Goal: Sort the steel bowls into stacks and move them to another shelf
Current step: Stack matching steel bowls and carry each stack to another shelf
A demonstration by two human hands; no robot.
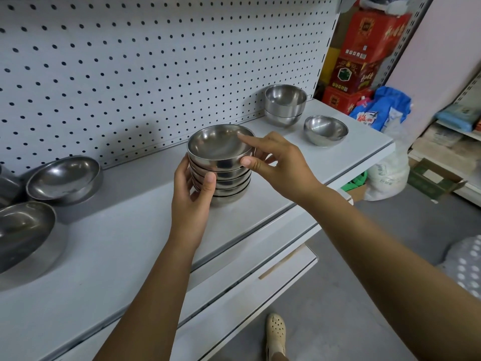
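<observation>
Left hand (192, 196) is pictured curled around a stack of steel bowls (231, 179) on the grey shelf (117, 251), while the top bowl (218, 144) is pinched at its rim by the right hand (278, 168) (index finger inside, thumb outside). Two nested bowls (285, 105) and a single bowl (325, 130) are seen farther right.

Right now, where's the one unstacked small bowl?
In the head view, the unstacked small bowl sits at the right end of the shelf, just right of the two-bowl stack, beyond the right hand.
</observation>
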